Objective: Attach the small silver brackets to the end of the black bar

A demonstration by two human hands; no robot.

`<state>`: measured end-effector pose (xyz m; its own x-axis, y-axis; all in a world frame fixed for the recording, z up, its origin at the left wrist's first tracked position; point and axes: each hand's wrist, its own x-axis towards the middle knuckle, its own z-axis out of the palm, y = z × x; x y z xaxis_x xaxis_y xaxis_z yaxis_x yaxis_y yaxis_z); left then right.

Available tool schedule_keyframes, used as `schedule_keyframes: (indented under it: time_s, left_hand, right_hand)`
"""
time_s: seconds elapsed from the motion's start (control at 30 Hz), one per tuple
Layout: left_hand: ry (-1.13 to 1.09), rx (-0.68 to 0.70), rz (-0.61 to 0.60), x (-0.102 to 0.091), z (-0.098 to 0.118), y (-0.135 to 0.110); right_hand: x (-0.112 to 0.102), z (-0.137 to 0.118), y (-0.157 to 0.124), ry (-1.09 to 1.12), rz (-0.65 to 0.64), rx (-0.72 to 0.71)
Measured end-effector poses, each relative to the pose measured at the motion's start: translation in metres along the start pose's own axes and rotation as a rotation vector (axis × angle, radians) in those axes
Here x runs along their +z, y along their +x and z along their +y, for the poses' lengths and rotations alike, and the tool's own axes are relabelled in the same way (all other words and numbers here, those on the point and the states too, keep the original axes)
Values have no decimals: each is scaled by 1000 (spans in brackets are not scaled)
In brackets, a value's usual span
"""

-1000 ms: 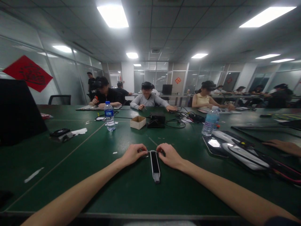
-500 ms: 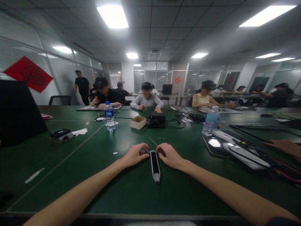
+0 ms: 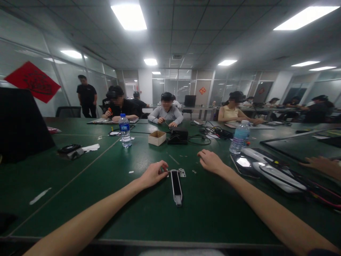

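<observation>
A long, narrow device point(image 3: 176, 188) with a black face and a pale frame lies on the green table point(image 3: 128, 220) in front of me. At its far end sits a small metal bracket point(image 3: 182, 172) with holes, uncovered on the right side. My left hand point(image 3: 154, 174) has thumb and forefinger closed at the bracket's left end, which the fingertips partly hide. Farther right, my right hand point(image 3: 211, 162) is apart from the device, low over the table, with fingers loosely bent and nothing visible in them. Small rings point(image 3: 194, 171) lie between that hand and the bracket.
Beyond my hands stand a small open box point(image 3: 157, 138), a black device point(image 3: 177, 136) with cables, and a water bottle point(image 3: 125, 131). Another bottle point(image 3: 239, 137) and white-and-black equipment point(image 3: 277, 170) are at right, near another person's hand point(image 3: 323, 167). Co-workers sit opposite.
My right hand has left the device's far end and moved right and away from me, uncovering the bracket's right side and the small rings. My left hand has stayed in place.
</observation>
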<state>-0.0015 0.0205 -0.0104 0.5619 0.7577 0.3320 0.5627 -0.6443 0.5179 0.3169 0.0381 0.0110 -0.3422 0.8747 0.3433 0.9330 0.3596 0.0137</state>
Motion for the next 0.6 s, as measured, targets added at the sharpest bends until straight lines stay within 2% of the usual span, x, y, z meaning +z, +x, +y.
schedule_keyframes:
  time_s: [0.1, 0.33, 0.5, 0.6]
  left_hand:
    - [53, -12, 11, 0, 0, 0]
    - [130, 21, -23, -3, 3, 0]
    - [128, 22, -31, -3, 3, -1]
    - [127, 22, -35, -3, 5, -1]
  right_hand:
    - [2, 11, -1, 30, -74, -77]
    - [5, 3, -1, 85, -152, -136]
    - [11, 1, 0, 152, -82, -135]
    - [11, -13, -1, 283, -12, -135]
